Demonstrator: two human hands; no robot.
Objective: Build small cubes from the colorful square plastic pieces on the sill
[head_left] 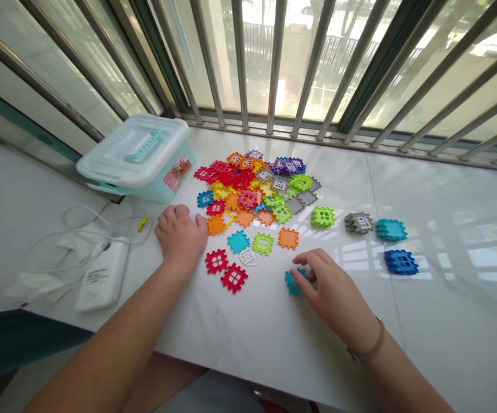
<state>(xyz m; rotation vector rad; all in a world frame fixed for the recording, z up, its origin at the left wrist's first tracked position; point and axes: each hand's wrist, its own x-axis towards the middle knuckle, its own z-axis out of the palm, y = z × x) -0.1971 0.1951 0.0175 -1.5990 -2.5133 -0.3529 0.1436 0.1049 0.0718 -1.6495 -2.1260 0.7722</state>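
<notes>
My right hand (328,287) is over a teal square interlocking tile (294,285), thumb and index finger apart. The thumb overlaps the tile; whether it touches is unclear. My left hand (181,235) rests palm down on the table, left of the heap of colored tiles (244,180), with its thumb spread near an orange tile (216,225). Between the hands lie two red window tiles (234,278), a white lattice piece (249,257), a light-blue tile (238,241), a green window tile (263,244) and an orange tile (288,238).
Stacks stand on the right: green (323,217), grey (358,223), teal (391,230) and blue (401,262). A lidded plastic box (140,155) sits at the back left. A white power bank (103,275) with cables lies left. Metal bars (276,69) line the window behind.
</notes>
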